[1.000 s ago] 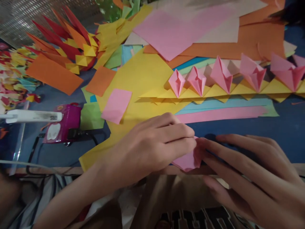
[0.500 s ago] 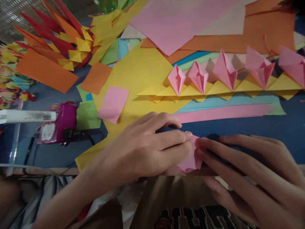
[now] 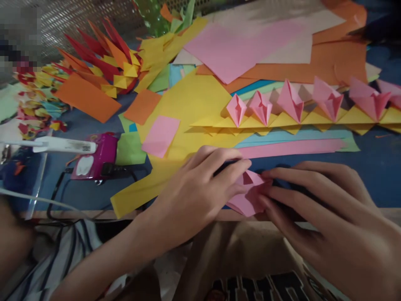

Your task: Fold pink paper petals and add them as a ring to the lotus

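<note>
- while the right hand (image 3: 332, 209) has its fingertips drawn narrow on the right side of the folded pink paper (image 3: 250, 202), the left hand (image 3: 205, 190) lies curled over its left side; whether the left fingers pinch or only press cannot be told.
- the folded pink paper sits between both hands, at the near edge of the blue tabletop (image 3: 377, 179), its lower tip over the wooden edging (image 3: 114, 214).
- its folding looks partly done: creases and a small dark opening show near the top, yet it seems flatter and looser than the finished pieces beyond, so shaping appears to be left.
- just past the fingers lies a straight pink strip (image 3: 291, 147), and behind it a zigzag yellow strip (image 3: 294, 124) with a row of pink diamond-shaped folds (image 3: 237, 110) standing along it, apparently complete; the right end of the row runs out of view.
- a flat pink rectangle (image 3: 161, 136) lies on the yellow sheet (image 3: 184, 102), seemingly unworked.
- room is tight toward the lap; bare tabletop opens beyond the right knuckles, while the left side is crowded by that sheet and the magenta power box (image 3: 108, 154) with its cords.
</note>
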A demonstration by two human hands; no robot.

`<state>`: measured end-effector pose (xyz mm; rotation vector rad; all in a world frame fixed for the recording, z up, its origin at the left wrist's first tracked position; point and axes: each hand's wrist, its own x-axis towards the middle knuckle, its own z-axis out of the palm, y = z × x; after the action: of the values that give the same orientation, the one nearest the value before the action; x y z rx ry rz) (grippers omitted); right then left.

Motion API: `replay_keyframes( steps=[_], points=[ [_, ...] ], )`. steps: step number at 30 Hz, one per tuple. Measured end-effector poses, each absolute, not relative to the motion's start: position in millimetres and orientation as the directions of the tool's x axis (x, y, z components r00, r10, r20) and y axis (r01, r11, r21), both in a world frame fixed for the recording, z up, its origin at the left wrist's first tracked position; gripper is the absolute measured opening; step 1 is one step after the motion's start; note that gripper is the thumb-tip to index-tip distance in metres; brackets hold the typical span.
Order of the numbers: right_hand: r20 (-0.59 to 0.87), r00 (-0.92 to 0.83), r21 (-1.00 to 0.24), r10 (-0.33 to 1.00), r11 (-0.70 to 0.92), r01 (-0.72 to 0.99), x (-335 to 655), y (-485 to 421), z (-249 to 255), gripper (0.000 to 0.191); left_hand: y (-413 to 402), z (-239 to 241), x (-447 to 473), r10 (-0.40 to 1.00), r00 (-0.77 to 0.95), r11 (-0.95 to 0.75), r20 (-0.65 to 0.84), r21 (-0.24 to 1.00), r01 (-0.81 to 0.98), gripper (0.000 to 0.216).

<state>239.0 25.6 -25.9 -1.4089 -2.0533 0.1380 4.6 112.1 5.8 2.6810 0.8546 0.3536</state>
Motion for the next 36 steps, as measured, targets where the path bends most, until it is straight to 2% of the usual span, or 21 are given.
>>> replay_keyframes(
  steps=[2, 4, 8, 11, 14, 18, 23, 27, 31, 36],
  points=[
    [0.44, -0.252, -0.418, 0.862, 0.445, 0.792, 238, 27, -26, 0.02, 108, 4, 8, 0.605, 0.785, -0.771, 0.134, 0.345, 0.535, 0.033],
    [0.441, -0.265, -0.427, 0.857, 0.46, 0.778, 238, 29, -25, 0.02, 107, 6, 9, 0.627, 0.768, -0.739, 0.125, 0.405, 0.538, 0.025],
    [0.406, -0.183, -0.492, 0.896, 0.382, 0.782, 240, 32, -20, 0.028, 108, 14, 9, 0.738, 0.673, -0.524, 0.05, 0.67, 0.525, 0.006],
    [0.298, -0.047, -0.675, 0.954, 0.245, 0.696, 244, 31, -15, 0.047, 105, 18, 10, 0.826, 0.561, -0.251, -0.054, 0.857, 0.451, 0.009],
    [0.186, -0.039, -0.837, 0.982, 0.179, 0.517, 247, 33, -12, 0.052, 101, 15, 12, 0.888, 0.452, -0.081, -0.085, 0.939, 0.335, 0.008],
    [0.151, -0.055, -0.886, 0.987, 0.16, 0.435, 246, 41, -14, 0.043, 96, 8, 16, 0.905, 0.415, -0.02, -0.09, 0.967, 0.253, 0.006],
    [0.155, -0.013, -0.892, 0.988, 0.146, 0.427, 242, 45, -14, 0.02, 93, 7, 20, 0.913, 0.407, -0.071, -0.037, 0.966, 0.248, 0.004],
    [0.086, -0.036, -0.939, 0.996, 0.093, 0.331, 243, 40, -11, 0.028, 94, 10, 24, 0.917, 0.399, -0.086, -0.007, 0.973, 0.215, 0.007],
    [0.054, -0.078, -0.98, 0.996, 0.068, 0.187, 244, 38, -10, 0.041, 93, 11, 25, 0.92, 0.391, -0.036, -0.039, 0.983, 0.182, 0.007],
    [0.041, -0.032, -0.971, 0.999, 0.048, 0.236, 242, 41, -11, 0.039, 91, 7, 23, 0.922, 0.383, -0.013, -0.058, 0.983, 0.181, 0.007]
  ],
)
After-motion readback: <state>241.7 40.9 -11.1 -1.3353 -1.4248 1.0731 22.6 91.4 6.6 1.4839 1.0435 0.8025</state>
